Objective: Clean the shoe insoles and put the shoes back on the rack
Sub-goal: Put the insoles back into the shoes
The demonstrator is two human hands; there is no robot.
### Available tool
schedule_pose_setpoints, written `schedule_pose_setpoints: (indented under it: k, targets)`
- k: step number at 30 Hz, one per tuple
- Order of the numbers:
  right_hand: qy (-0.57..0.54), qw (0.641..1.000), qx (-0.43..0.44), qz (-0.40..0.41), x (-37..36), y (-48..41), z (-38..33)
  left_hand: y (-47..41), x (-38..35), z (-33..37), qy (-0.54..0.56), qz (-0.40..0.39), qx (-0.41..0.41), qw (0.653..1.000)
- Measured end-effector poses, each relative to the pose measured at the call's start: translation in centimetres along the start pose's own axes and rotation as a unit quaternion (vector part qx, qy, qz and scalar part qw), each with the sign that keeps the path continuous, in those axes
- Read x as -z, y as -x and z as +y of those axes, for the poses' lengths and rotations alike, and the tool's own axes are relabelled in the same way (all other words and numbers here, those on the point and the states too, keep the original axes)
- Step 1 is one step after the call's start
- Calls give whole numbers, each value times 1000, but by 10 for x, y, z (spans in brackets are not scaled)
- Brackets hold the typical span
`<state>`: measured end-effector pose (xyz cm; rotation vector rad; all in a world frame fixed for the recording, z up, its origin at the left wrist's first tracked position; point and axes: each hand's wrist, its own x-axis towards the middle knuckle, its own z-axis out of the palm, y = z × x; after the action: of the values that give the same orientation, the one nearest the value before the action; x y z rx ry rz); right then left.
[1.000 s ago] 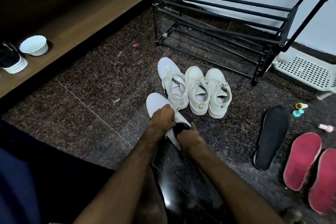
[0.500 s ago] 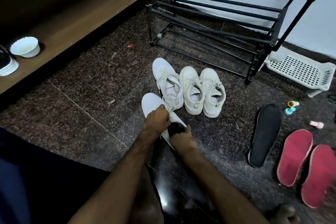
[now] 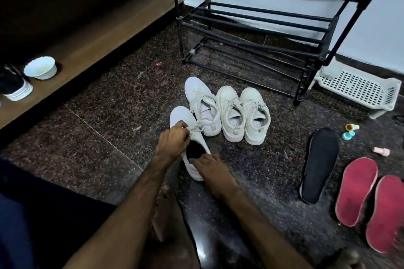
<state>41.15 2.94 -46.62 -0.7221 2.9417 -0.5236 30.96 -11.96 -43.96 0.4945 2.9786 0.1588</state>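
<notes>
A white sneaker [image 3: 179, 116] lies on the dark floor in front of me, a black insole showing in its opening. My left hand [image 3: 172, 141] grips the tongue and laces. My right hand [image 3: 209, 165] rests at the heel, fingertips dipping into the opening. Three more white sneakers [image 3: 231, 113] stand just behind. To the right lie a black insole [image 3: 320, 164] and two red insoles [image 3: 358, 190]. The black shoe rack [image 3: 262, 28] stands bare at the back.
A white perforated basket [image 3: 358, 89] sits right of the rack. Small bottles and a teal cap [image 3: 348, 135] lie near the insoles. On the wooden ledge at left are a white bowl [image 3: 40, 67] and a black-and-white shoe [image 3: 14, 86].
My right hand has slid back toward the heel, uncovering the black insole inside the sneaker. My left hand keeps its grip on the tongue. The view has shifted slightly.
</notes>
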Motion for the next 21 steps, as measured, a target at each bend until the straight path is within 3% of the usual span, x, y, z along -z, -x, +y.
schedule_pose_setpoints:
  k: [10, 15, 21]
  targets:
    - [-25, 998, -8, -59, -21, -27, -5, -42, 2, -56, -145, 29, 13, 989]
    - [-25, 993, -42, -103, -28, -28, 13, -62, 3, -71, -93, 18, 66, 993]
    - [-38, 988, -69, -134, -35, -22, 19, -52, -6, -80, -3, 15, 46, 999]
